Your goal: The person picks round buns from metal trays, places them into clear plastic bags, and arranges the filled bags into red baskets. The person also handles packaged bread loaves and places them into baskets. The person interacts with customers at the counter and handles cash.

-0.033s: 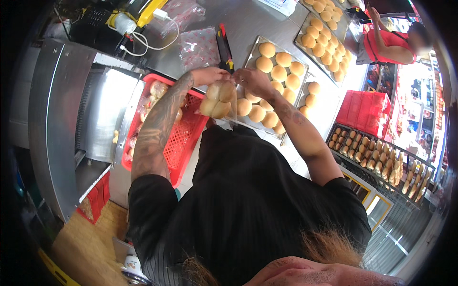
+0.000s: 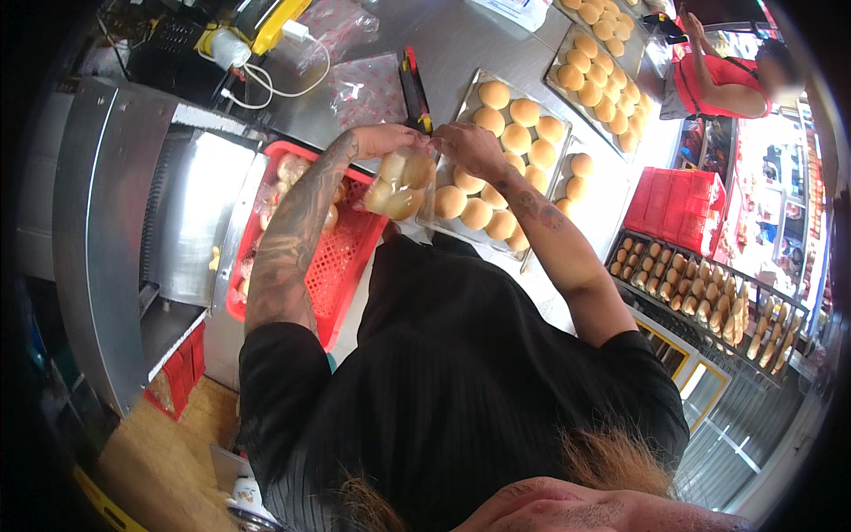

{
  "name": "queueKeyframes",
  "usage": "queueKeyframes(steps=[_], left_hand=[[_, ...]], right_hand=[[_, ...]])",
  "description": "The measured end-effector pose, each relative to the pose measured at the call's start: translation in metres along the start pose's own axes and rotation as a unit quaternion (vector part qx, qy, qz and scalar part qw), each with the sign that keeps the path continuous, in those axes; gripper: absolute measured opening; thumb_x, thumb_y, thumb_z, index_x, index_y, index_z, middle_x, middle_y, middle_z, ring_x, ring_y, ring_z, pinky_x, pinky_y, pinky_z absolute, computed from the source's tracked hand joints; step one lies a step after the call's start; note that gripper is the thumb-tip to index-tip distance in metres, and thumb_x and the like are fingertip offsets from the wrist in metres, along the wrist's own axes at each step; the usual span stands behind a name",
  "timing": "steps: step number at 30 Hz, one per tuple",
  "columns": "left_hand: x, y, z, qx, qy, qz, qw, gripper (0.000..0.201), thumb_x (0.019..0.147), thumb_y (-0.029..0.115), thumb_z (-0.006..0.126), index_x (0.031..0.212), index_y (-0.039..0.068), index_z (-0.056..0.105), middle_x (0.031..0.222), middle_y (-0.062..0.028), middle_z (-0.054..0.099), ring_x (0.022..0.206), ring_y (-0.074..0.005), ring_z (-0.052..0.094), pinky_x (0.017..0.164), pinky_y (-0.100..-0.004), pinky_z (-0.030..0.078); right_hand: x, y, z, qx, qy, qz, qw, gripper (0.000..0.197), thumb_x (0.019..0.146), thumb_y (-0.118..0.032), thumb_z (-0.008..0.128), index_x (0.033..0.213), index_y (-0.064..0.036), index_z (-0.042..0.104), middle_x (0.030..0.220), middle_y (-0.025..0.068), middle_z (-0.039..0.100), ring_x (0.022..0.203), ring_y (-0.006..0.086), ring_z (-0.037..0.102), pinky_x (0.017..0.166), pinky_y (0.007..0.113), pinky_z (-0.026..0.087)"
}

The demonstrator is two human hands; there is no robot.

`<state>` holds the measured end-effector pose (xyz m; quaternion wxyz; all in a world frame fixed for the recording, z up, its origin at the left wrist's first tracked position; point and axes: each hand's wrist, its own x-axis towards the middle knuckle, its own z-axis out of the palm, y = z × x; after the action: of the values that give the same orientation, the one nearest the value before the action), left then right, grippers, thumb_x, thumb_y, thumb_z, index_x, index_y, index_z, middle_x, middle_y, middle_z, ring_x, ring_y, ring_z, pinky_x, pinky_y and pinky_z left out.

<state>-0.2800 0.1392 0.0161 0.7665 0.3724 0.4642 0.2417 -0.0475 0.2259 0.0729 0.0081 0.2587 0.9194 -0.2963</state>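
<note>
A clear plastic bag of bread buns (image 2: 399,184) hangs below my hands, over the end of the red basket. My left hand (image 2: 390,139) is closed on the gathered top of the bag. Close beside it, my right hand (image 2: 470,149) also pinches the bag's neck, its fingers nearly meeting the left ones. Just beyond the fingertips, a black tool with red and yellow parts (image 2: 414,89) lies on the steel table. To the right of my hands rests a tray of golden buns (image 2: 476,214). The red plastic basket (image 2: 332,288) at my left holds several bagged buns (image 2: 291,168).
Flat printed plastic bags (image 2: 365,91) lie on the steel table (image 2: 425,27). A white charger cable (image 2: 288,89) loops nearby. More bun trays (image 2: 603,84) stand farther right. A person in a red top (image 2: 722,84) is beyond them, near a red crate (image 2: 678,208) and a bun rack (image 2: 691,284).
The bag of buns has swung slightly and turned between my hands. My right hand has shifted a little left, closer to my left hand.
</note>
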Motion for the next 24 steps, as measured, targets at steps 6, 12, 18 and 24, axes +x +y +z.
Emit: queueKeyframes(steps=[6,12,18,24], left_hand=[[0.013,0.058,-0.046,-0.010,-0.054,-0.172,0.984,0.032,0.094,0.031,0.076,0.112,0.004,0.072,0.101,-0.0047,0.077,0.084,-0.0188,0.075,0.074,-0.0334,0.062],[0.053,0.043,-0.070,0.289,0.078,-0.171,0.939,0.043,0.084,0.035,0.079,0.117,0.007,0.076,0.108,-0.0118,0.078,0.094,-0.0252,0.076,0.082,-0.0422,0.060],[0.059,-0.052,-0.052,0.265,0.228,-0.050,0.936,0.045,0.086,0.038,0.074,0.119,0.009,0.077,0.118,-0.0153,0.077,0.107,-0.0290,0.073,0.096,-0.0402,0.054],[-0.045,-0.077,0.031,0.007,0.376,0.088,0.922,0.036,0.100,0.027,0.069,0.119,-0.003,0.074,0.105,-0.0083,0.076,0.100,-0.0147,0.067,0.092,-0.0312,0.052]], right_hand=[[0.030,0.016,-0.008,-0.028,0.072,-0.024,0.997,0.028,0.103,-0.039,0.058,0.112,-0.0153,0.072,0.104,0.0103,0.074,0.100,0.0345,0.071,0.084,0.048,0.057],[0.053,0.057,0.044,0.103,-0.009,0.111,0.988,0.031,0.103,-0.035,0.055,0.121,-0.0158,0.071,0.114,0.0159,0.075,0.108,0.0394,0.071,0.092,0.052,0.056],[0.050,0.051,0.085,0.097,0.039,0.217,0.971,0.034,0.102,-0.036,0.058,0.123,-0.0113,0.069,0.111,0.0200,0.075,0.105,0.0401,0.071,0.090,0.050,0.056],[-0.023,-0.002,0.065,0.390,-0.076,0.271,0.877,0.045,0.105,-0.040,0.064,0.123,0.0005,0.069,0.108,0.0094,0.074,0.098,0.0201,0.069,0.087,0.039,0.056]])
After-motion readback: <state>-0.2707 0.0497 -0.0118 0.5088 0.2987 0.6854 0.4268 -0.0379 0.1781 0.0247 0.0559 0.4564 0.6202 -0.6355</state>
